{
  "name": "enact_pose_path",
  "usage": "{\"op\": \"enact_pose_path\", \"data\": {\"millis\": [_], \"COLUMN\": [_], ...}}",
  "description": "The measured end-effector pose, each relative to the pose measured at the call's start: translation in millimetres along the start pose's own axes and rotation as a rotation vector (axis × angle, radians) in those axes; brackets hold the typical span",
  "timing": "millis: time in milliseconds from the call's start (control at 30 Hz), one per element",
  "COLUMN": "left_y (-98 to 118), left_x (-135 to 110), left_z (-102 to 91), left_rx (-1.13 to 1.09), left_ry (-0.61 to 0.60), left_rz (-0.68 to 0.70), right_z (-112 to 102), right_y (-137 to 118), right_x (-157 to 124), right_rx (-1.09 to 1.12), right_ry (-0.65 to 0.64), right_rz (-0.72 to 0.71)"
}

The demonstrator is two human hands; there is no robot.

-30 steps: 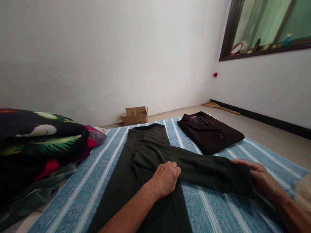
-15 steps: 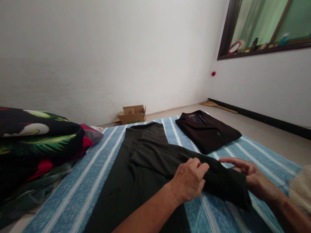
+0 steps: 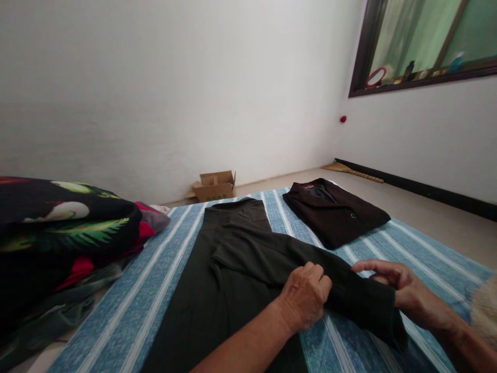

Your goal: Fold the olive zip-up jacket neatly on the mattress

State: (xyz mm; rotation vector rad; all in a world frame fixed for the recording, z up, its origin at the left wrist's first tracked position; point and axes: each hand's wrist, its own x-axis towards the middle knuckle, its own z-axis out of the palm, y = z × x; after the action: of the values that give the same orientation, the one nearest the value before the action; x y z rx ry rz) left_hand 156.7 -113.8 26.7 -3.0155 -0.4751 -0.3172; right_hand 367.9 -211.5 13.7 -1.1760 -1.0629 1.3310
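Dark trousers point(image 3: 240, 248) lie on a blue and white striped cloth, with the waistband at the far end. One trouser leg is laid off to the right, its hem end nearest my right side. My left hand point(image 3: 305, 298) is closed over the middle of that leg, fingers curled into the fabric. Further right, my right hand point(image 3: 415, 298) holds the leg's edge close to the hem, its index finger stretched along the top. Its other fingertips are partly hidden by the cloth.
Beyond the leg lies a folded dark brown jacket point(image 3: 336, 212) on the striped cloth point(image 3: 159, 280). Piled clothes with a printed pattern point(image 3: 77, 223) stand at the left. An open cardboard box point(image 3: 215, 187) is by the wall, and a broom point(image 3: 353, 171) lies on the floor.
Both hands stay at the same trouser leg; the left fingers look more tightly curled on it. The view has shifted slightly.
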Motion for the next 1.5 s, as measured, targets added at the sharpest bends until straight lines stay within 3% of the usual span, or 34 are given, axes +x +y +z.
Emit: {"op": "enact_pose_path", "data": {"millis": [100, 333, 433, 600, 900, 967, 1067, 1167, 1333, 1500], "left_y": [-4, -2, 2, 1, -4, -16, -51, -99, -165, -187], "left_x": [-1, -27, -38, -44, -39, -33, -15, 7, 32, 39], "left_z": [-3.1, -42.0, -45.0, -30.6, -21.3, -26.1, -36.2, -43.4, -40.6, -33.6], "left_rx": [-0.024, -0.033, -0.041, -0.077, -0.073, -0.062, -0.003, 0.111, 0.115, 0.096], "left_ry": [0.068, 0.286, 0.224, 0.038, 0.053, 0.037, -0.007, -0.208, -0.383, -0.499], "left_rz": [0.017, 0.013, 0.020, 0.044, 0.043, 0.022, -0.146, -0.394, -0.492, -0.503], "right_z": [-4, -9, -5, -1, -19, -23, -27, -27, -32, -38], "right_y": [-1, -7, -13, -21, -10, -7, -5, -6, -5, -5], "right_x": [-1, -1, -5, -8, -6, -7, -8, -8, -9, -9], "right_rx": [-0.024, -0.237, -0.292, -0.311, -0.281, -0.287, -0.287, -0.278, -0.272, -0.277], "right_ry": [-0.002, 0.103, 0.102, -0.011, -0.060, -0.057, -0.064, -0.059, -0.009, 0.023], "right_rz": [0.019, 0.075, 0.082, 0.137, 0.184, 0.184, 0.194, 0.205, 0.184, 0.188]}}
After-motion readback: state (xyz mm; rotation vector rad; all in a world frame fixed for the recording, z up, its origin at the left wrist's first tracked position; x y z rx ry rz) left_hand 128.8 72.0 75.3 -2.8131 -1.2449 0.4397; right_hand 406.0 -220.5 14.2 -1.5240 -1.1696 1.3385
